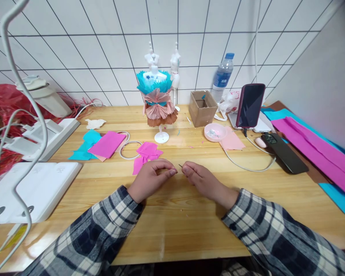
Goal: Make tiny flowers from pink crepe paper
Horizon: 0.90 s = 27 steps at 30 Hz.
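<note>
So the person has both hands parked low in the middle of the wooden worktop (172, 218), plaid sleeves resting on it. The right hand (203, 181) is pinching a tiny needle (180, 166) between thumb and forefinger. Those fingers (189, 169) are closed tight on one end, and the rest are curled under.

The needle is super thin, and only a short bit sticks out of the grip. Its long axis lies nearly flat, tilted a little, and the free tip points to about 10 o'clock, right at the other hand. It sits just above the wood in the small gap between the two hands.

The left hand (151, 177) is pinched too, with its fingers (170, 172) pressed together and aimed back at the needle tip, close but not touching it. If there's thread in that pinch, it's too fine to see, so it can't be made out.

At 11 o'clock from the hands, just beyond the left knuckles, is a little pile of pink paper scraps (147, 152). Straight up at 12 stands a mini dress form (158, 100) with a teal and pink paper skirt. Out at 1 o'clock there's a pink dish (222, 135) of beads, with a small cardboard box (202, 108) behind it.
</note>
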Motion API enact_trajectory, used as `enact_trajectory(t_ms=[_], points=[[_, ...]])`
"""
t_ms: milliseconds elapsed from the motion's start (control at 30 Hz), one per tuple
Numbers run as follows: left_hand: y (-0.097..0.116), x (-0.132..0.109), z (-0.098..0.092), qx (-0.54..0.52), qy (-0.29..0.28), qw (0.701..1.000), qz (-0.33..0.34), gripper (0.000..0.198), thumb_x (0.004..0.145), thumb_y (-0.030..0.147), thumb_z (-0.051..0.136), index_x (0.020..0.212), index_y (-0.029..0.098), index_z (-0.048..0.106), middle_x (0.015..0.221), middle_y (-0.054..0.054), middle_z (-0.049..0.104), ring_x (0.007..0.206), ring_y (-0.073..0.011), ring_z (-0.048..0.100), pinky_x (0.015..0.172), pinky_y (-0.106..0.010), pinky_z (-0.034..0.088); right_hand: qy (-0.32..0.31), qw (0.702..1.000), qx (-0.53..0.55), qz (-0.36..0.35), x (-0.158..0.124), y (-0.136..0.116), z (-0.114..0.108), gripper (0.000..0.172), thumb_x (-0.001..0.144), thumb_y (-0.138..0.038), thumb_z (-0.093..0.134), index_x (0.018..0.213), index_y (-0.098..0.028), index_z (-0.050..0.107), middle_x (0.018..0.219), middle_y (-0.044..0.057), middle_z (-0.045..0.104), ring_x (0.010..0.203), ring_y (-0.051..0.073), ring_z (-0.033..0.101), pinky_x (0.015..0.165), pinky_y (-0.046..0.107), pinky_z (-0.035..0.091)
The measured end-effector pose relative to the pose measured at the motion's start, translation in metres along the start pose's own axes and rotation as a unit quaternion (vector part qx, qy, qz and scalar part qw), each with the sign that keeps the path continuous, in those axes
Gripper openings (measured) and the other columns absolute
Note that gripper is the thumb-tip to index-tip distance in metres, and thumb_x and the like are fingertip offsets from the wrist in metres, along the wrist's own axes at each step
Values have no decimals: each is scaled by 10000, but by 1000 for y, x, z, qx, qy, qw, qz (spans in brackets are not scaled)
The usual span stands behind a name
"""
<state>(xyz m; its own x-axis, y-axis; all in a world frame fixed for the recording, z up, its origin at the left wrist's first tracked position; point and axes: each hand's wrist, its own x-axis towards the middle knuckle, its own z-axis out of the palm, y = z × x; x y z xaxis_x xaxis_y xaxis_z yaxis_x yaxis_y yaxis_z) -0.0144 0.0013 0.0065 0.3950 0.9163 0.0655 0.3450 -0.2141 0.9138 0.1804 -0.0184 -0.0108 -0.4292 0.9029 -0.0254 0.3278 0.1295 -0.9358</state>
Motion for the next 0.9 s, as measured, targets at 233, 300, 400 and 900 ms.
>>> enact_trajectory(t_ms=[233, 300, 400, 900], points=[[1, 1, 2, -98, -7, 990, -101, 278, 785, 405, 660, 869, 154, 744, 925, -74, 751, 895, -203, 672, 873, -323, 502, 79, 988, -136, 7, 1, 1, -6, 286, 957, -439, 367, 915, -210, 533, 756, -10, 575, 692, 142, 519, 652, 265, 374], [2, 0, 3, -130, -7, 985, -109, 290, 781, 417, 665, 872, 153, 745, 931, -72, 754, 907, -207, 675, 893, -340, 504, 96, 968, -230, 9, 2, 3, -12, 250, 941, -409, 427, 954, -212, 580, 839, 20, 611, 774, 165, 548, 684, 283, 376], [3, -1, 5, -172, -16, 977, -126, 314, 772, 424, 676, 902, 146, 742, 944, -82, 755, 903, -207, 682, 899, -359, 511, 111, 939, -327, 5, 3, 7, -17, 208, 922, -347, 480, 988, -220, 632, 935, 60, 616, 862, 193, 555, 697, 300, 379], [5, -1, 7, -71, -72, 993, -67, 258, 807, 375, 640, 914, 165, 743, 930, -68, 753, 870, -212, 674, 825, -319, 517, 162, 972, -134, -100, -3, -11, -6, 107, 836, -326, 643, 824, -227, 683, 776, 13, 644, 802, 171, 574, 753, 313, 419]])
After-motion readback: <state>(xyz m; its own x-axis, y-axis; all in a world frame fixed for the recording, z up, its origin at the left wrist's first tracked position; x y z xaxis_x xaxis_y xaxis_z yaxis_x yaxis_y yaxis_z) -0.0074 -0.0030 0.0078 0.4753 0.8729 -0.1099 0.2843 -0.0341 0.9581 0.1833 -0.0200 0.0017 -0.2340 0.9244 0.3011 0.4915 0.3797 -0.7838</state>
